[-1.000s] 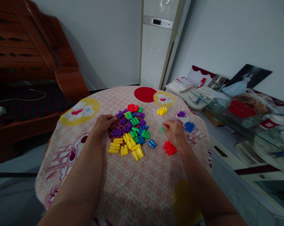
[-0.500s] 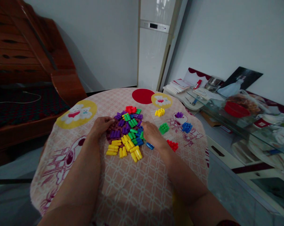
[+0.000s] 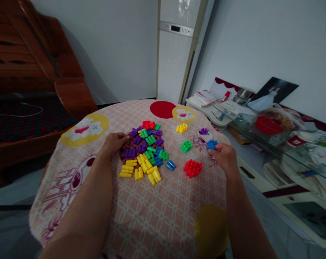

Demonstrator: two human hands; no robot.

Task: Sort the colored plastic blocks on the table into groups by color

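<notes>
Out at the right of the round table, my right hand (image 3: 224, 156) closes its thumb and fingers on the blue plastic building blocks (image 3: 211, 144). My left hand (image 3: 114, 142) rests with curled fingers at the left edge of a block pile on a dark maroon patch; what its fingertips pinch, if anything, is hidden. In that pile are purple blocks (image 3: 130, 153), green blocks (image 3: 151, 140), red blocks (image 3: 148, 125) and yellow blocks (image 3: 145, 163). One blue block (image 3: 170, 165) lies just right of it.
Separate clusters stand right of the pile: yellow (image 3: 182, 128), purple (image 3: 204, 131), green (image 3: 186, 146) and red (image 3: 192, 168). A patterned cloth (image 3: 141, 216) covers the table. Beyond its right side is a cluttered glass-topped cabinet (image 3: 260, 138); a wooden bench (image 3: 73, 93) stands left.
My right hand has moved from the right edge of the pile across to the blue blocks, uncovering green blocks and the red cluster. The left hand stays at the pile.
</notes>
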